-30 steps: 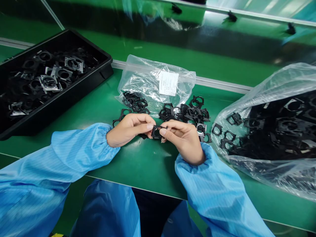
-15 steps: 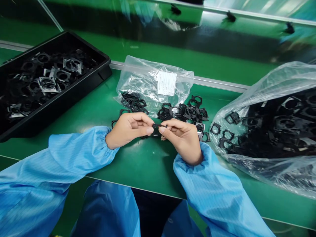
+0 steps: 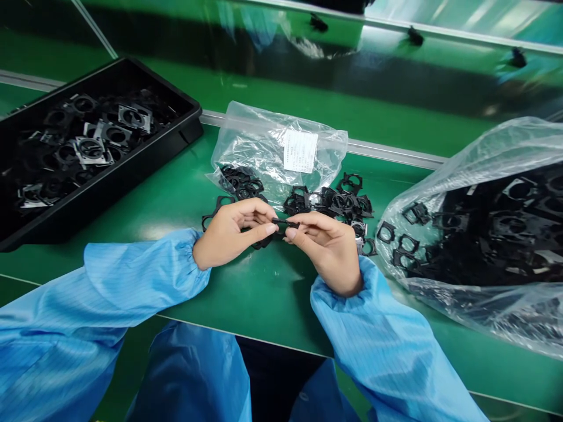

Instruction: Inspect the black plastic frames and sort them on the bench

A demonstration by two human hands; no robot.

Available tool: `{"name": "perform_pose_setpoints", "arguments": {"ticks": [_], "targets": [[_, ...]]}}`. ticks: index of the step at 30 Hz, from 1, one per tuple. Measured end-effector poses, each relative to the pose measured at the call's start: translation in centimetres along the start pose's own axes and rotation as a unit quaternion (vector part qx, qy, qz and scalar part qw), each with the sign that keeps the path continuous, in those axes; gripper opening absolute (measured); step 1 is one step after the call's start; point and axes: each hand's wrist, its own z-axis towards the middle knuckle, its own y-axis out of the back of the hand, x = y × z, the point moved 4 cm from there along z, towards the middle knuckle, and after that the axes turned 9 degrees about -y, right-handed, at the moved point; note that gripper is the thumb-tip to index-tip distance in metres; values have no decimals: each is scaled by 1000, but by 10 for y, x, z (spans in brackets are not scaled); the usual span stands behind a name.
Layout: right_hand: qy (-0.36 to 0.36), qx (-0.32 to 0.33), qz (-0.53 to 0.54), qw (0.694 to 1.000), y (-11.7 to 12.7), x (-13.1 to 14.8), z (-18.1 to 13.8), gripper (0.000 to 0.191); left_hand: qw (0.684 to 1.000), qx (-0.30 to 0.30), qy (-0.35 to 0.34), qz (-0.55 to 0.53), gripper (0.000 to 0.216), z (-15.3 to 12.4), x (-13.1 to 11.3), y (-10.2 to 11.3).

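Near the middle of the frame, the left hand and the right hand meet over the green counter, both pinched shut on one small black plastic part held edge-on between thumbs and fingertips (its shape is hard to make out from this angle). Just behind the hands lies a loose heap of black frames, touching the mouth of a small clear bag with a white label. At the right edge a large clear bag bulges with more black parts. In the upper left sits a black tray holding similar pieces. Blue sleeves cover both forearms.
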Motion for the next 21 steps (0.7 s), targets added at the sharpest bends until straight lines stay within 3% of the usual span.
{"name": "perform_pose_setpoints", "arguments": {"ticks": [7,11,16,21], "targets": [[66,-36,-66,995,-1,10,-7,11,997,1,-61,50,24,-5,-12,-2],[97,-43,-100,989,0,12,-8,8,991,-14,-105,86,17,-7,-11,-2],[98,-36,-82,991,0,9,-6,8,968,-12,-207,140,3,-8,-15,0],[109,-30,-72,991,-1,10,-7,2,953,-11,-248,172,9,-9,-20,-1]]}}
